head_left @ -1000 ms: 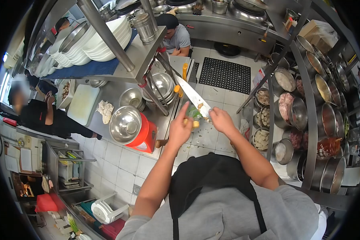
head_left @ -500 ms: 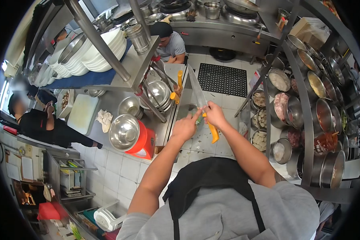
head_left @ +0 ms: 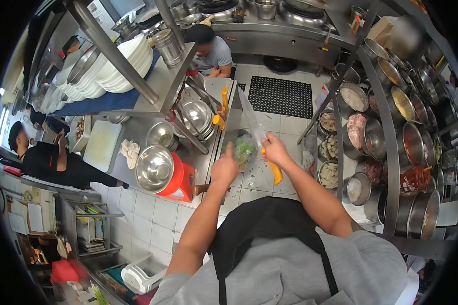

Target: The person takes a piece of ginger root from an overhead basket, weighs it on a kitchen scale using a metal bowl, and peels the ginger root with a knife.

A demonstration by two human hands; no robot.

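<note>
A large knife with a yellow handle is held in my right hand, which closes round it where handle and blade meet. Its long blade points up and away, towards the metal counter. My left hand is to the left of the knife, apart from it, with the index finger stretched out and nothing visible in its grasp. Beyond and between the hands, a bin with green scraps stands low down.
A steel bowl sits on a red container at the left. Yellow-handled tools lie at the counter's edge. A rack of metal pots is on the right. One person is ahead, another far left.
My left hand has come off the knife blade and moved left and slightly back. My right hand still holds the knife, a little closer to me.
</note>
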